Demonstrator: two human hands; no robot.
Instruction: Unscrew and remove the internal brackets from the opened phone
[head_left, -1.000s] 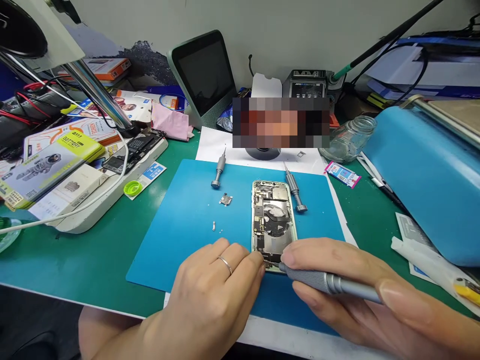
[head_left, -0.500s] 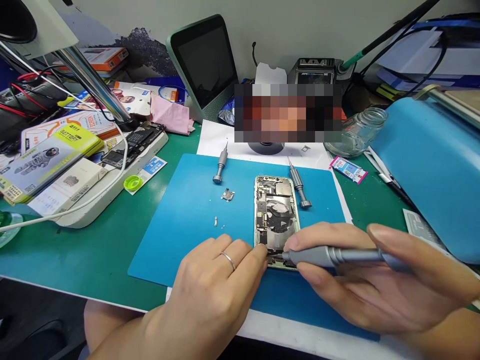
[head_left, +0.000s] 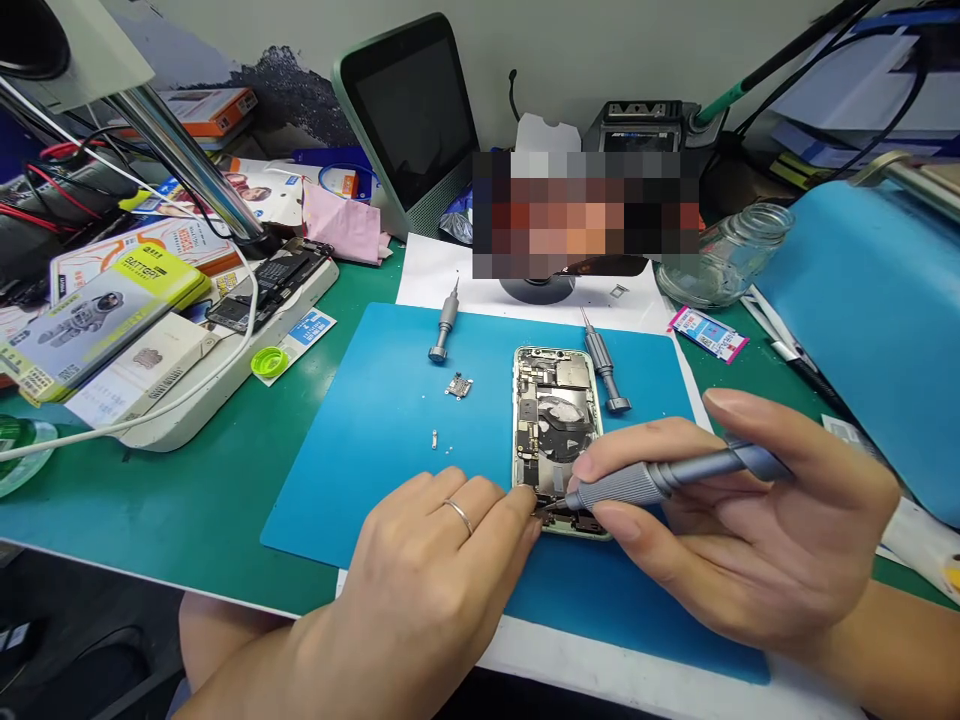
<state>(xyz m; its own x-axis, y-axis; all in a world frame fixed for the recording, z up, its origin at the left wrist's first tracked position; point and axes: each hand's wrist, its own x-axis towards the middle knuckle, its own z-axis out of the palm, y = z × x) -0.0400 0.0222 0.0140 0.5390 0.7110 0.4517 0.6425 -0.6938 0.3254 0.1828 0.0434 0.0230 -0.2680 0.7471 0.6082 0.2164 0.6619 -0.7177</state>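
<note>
A green counter (head_left: 187, 500) carries everything, crowded on its left side with boxes, leaflets and cables; on its right side lies a big light-blue rounded cover (head_left: 862, 300), cut off by the frame; a flat blue rectangular work mat (head_left: 390, 440) lies in the middle, with a grey-green smart display with a dark screen (head_left: 409, 110) behind it and a clear glass jar (head_left: 731, 260) off its far right corner; two spare grey metal screwdrivers lie on the mat, one well left of the phone (head_left: 444, 325), one just beside its right edge (head_left: 604, 370); a small square metal part (head_left: 458, 386) sits between them. The left hand (head_left: 427, 590), wearing a thin ring, lies on the mat, its grip loosely spread and closing on nothing, fingertips against the lower left edge of an opened silver-framed phone (head_left: 559, 400) whose boards and shields are bare; the phone lies lengthwise on the mat's right half. The right hand (head_left: 750, 540) has its grip pinching a slim grey knurled screwdriver (head_left: 660, 478), tilted low, its tip at the phone's lower end; both hands cover that end, so the exact spot is hard to make out.
</note>
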